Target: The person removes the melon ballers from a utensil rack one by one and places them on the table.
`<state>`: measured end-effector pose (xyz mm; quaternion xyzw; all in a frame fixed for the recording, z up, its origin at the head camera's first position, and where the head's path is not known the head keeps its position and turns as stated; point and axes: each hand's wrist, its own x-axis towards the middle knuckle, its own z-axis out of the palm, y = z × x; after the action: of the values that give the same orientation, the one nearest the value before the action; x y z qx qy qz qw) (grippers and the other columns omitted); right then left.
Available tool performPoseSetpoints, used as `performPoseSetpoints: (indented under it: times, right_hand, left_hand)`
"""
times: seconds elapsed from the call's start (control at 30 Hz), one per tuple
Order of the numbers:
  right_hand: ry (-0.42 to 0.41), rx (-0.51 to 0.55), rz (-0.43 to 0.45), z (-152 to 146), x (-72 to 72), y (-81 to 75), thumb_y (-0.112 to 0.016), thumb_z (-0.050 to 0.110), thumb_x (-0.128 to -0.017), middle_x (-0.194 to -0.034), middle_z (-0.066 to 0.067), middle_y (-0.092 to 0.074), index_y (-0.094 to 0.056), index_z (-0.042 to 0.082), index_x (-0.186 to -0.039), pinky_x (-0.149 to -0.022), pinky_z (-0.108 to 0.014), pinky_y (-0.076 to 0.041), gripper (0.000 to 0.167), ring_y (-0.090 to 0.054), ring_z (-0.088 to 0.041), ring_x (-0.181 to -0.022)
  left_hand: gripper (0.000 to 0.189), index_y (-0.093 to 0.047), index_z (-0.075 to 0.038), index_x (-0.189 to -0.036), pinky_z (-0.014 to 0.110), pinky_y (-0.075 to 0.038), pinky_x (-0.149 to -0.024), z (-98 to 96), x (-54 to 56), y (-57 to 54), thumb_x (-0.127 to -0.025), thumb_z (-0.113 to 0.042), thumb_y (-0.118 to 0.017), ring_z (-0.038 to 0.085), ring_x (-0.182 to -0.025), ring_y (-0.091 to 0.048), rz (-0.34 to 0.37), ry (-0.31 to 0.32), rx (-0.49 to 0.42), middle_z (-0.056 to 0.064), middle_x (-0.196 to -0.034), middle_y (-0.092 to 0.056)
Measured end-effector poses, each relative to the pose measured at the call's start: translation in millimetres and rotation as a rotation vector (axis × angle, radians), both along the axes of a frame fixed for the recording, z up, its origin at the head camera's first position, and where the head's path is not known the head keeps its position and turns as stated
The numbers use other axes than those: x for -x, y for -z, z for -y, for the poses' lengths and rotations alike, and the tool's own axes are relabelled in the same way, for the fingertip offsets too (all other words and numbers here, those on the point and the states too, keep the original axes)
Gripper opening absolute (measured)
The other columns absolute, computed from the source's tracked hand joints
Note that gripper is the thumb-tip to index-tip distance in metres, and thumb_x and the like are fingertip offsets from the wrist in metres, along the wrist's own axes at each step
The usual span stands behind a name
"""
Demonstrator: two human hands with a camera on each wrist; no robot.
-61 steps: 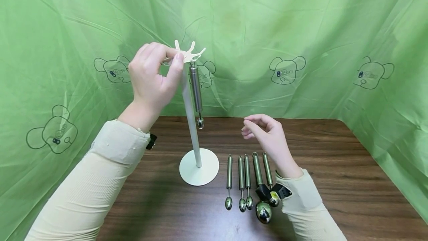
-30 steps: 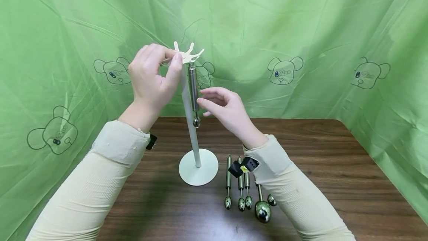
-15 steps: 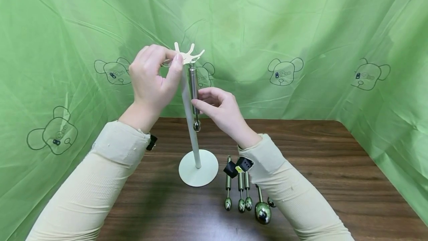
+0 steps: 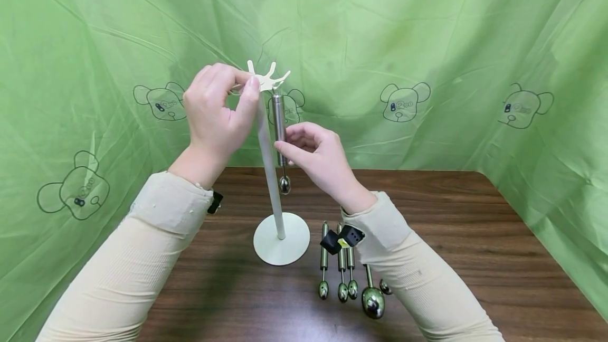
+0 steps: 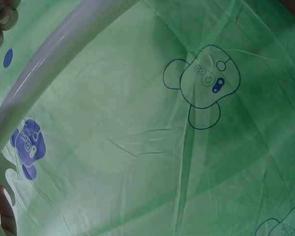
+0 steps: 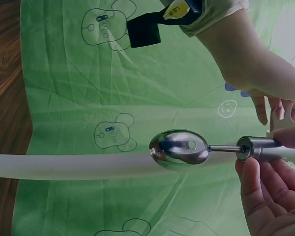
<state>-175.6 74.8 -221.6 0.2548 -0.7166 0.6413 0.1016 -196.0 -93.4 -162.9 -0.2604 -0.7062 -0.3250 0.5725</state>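
Note:
In the head view my left hand (image 4: 216, 102) pinches the hooked top (image 4: 268, 81) of a white rack between thumb and fingers. Its slim pole (image 4: 269, 173) rises, slightly leaning, from a round base (image 4: 281, 252). My right hand (image 4: 318, 154) grips the lower handle of a steel melon baller (image 4: 279, 112) beside the pole. The baller hangs upright, scoop down, its ring end right at a hook. Seen from the right wrist, its oval scoop (image 6: 179, 150) has a small hole, and thumb and fingers close round the handle. The left wrist view shows mostly the pole (image 5: 59, 54).
Several more melon ballers lie in a row on the brown wooden table (image 4: 451, 215), among them a narrow one (image 4: 324, 289) and a large-scooped one (image 4: 373, 301). My right forearm covers some handles. Green cloth (image 4: 347, 41) walls in the back and sides.
My right hand came up from over the row to the hanging melon baller and took hold of its handle. Both then shifted slightly right. The left hand stayed on the rack top.

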Motion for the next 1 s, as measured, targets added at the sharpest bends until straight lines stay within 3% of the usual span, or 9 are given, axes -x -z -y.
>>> performPoseSetpoints:
  times: [0.3,0.57,1.0]
  right_hand:
    - [0.0,0.057,-0.021,-8,-6.2,-4.9,-0.071,0.006,-0.086,-0.09,-0.013,-0.072,-0.068,-0.003,-0.104,-0.066,-0.033,-0.059,0.02,-0.065,-0.011,-0.07]
    - [-0.003,0.085,-0.008,-20,-16.7,-4.5,-0.07,0.006,-0.087,-0.085,0.0,-0.071,-0.068,-0.003,-0.104,-0.067,-0.033,-0.059,0.02,-0.065,-0.012,-0.071]
    - [0.039,0.11,0.012,-38,-35.5,10.9,-0.07,0.002,-0.086,-0.082,0.004,-0.07,-0.067,-0.006,-0.104,-0.066,-0.029,-0.058,0.02,-0.064,-0.011,-0.067]
  left_hand:
    - [0.043,-0.068,0.001,-0.074,0.035,-0.041,-0.067,-0.5,0.9,-0.5,-0.087,-0.035,-0.049,0.03,-0.066,-0.056,-0.009,0.001,0.0,0.015,-0.067,-0.064]
    - [0.043,-0.068,0.001,-0.074,0.035,-0.04,-0.067,-0.7,0.2,0.5,-0.087,-0.035,-0.049,0.031,-0.066,-0.055,-0.01,0.003,-0.006,0.015,-0.067,-0.064]
    - [0.043,-0.068,0.001,-0.073,0.035,-0.04,-0.066,-1.9,0.0,0.9,-0.086,-0.035,-0.049,0.03,-0.065,-0.054,-0.018,0.005,-0.012,0.015,-0.066,-0.063]
